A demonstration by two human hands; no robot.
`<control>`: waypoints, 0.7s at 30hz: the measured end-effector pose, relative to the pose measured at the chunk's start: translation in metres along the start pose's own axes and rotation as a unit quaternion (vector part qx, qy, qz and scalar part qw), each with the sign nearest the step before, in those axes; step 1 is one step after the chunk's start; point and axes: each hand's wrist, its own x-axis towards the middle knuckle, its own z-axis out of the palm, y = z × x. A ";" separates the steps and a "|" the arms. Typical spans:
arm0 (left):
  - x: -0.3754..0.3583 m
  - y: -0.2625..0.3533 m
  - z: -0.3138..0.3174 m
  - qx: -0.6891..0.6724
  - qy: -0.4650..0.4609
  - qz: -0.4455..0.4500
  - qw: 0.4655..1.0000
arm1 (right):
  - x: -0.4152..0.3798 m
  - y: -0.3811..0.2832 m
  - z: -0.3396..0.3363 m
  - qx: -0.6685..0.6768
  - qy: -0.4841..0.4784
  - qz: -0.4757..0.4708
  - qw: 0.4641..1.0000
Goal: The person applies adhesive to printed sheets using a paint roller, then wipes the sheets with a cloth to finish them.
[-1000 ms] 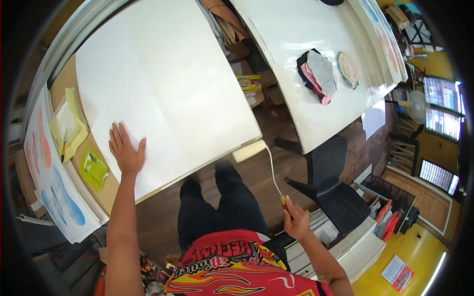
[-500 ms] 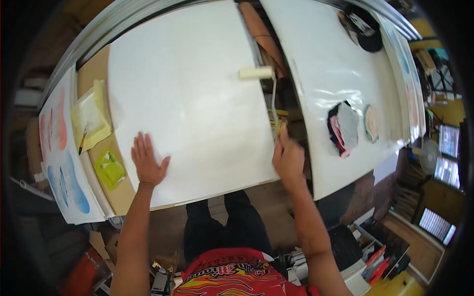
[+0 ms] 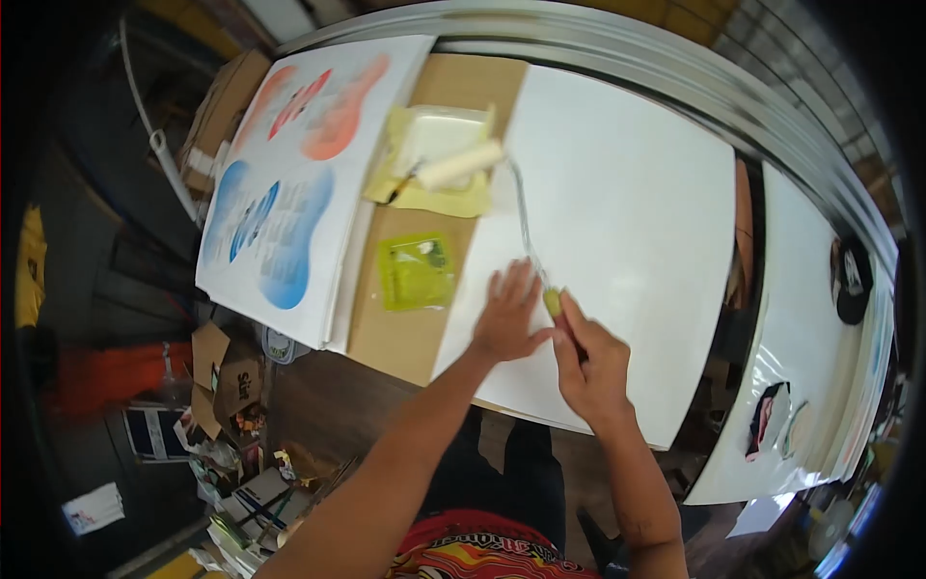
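My right hand (image 3: 593,365) is wrapped round the handle of a paint roller (image 3: 461,164), whose long wire frame reaches up and left. The pale roller sleeve overlaps a white tray (image 3: 453,128) that sits on yellow paper (image 3: 468,201). Fingers spread, my left hand (image 3: 509,317) lies flat on a large white sheet (image 3: 627,227), just left of the roller handle. A thin brush (image 3: 400,185) rests on the yellow paper. Below it, nearer me, a lime-green packet (image 3: 417,271) lies on the brown board (image 3: 391,333).
Left of the board is a printed panel (image 3: 344,193) with red and blue shapes. Across a dark gap at the right, another white board (image 3: 779,357) holds a black cap (image 3: 851,280) and cloths (image 3: 769,422). Cardboard boxes (image 3: 227,372) and clutter stand on the floor at lower left.
The view has swung left. The roller in my right hand has gone from the sheet's right edge to over the tray at the left. My left hand still lies on the sheet.
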 end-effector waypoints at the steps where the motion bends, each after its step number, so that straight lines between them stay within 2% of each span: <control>1: -0.001 -0.002 0.003 0.001 0.007 0.010 1.000 | -0.011 -0.010 0.009 0.005 -0.033 0.008 0.999; 2: -0.003 -0.004 0.004 0.001 0.015 0.023 1.000 | -0.020 -0.021 0.018 0.006 -0.064 0.016 0.998; 4: -0.012 -0.008 0.000 -0.060 0.061 0.063 0.994 | -0.032 -0.031 0.036 0.001 -0.056 0.002 0.998; 5: -0.019 -0.003 -0.008 -0.047 0.077 0.060 0.994 | -0.032 -0.034 0.044 -0.004 -0.049 -0.004 0.999; 8: -0.058 -0.010 -0.041 -0.058 0.011 0.080 0.995 | -0.011 -0.047 0.068 0.000 -0.004 0.088 0.996; 10: -0.098 -0.022 -0.049 -0.164 0.065 -0.047 0.983 | 0.010 -0.056 0.085 0.003 0.023 0.122 0.992; 12: -0.133 -0.044 -0.046 -0.299 0.116 -0.268 0.909 | 0.021 -0.035 0.115 0.052 0.069 0.122 0.989; 13: -0.138 -0.055 -0.055 -0.400 0.093 -0.358 0.839 | 0.026 -0.034 0.128 0.040 0.063 0.142 0.987; 15: -0.143 -0.072 -0.068 -0.571 0.038 -0.512 0.641 | 0.038 -0.026 0.163 -0.004 0.085 0.120 0.989; 16: -0.140 -0.076 -0.071 -0.611 0.058 -0.503 0.609 | 0.045 -0.024 0.180 -0.032 0.100 0.092 0.990; 18: -0.129 -0.086 -0.077 -0.686 0.095 -0.480 0.539 | 0.061 -0.030 0.205 -0.047 0.083 0.108 0.990; 21: -0.109 -0.107 -0.079 -0.705 0.148 -0.436 0.540 | 0.088 -0.035 0.219 -0.116 0.055 0.129 0.983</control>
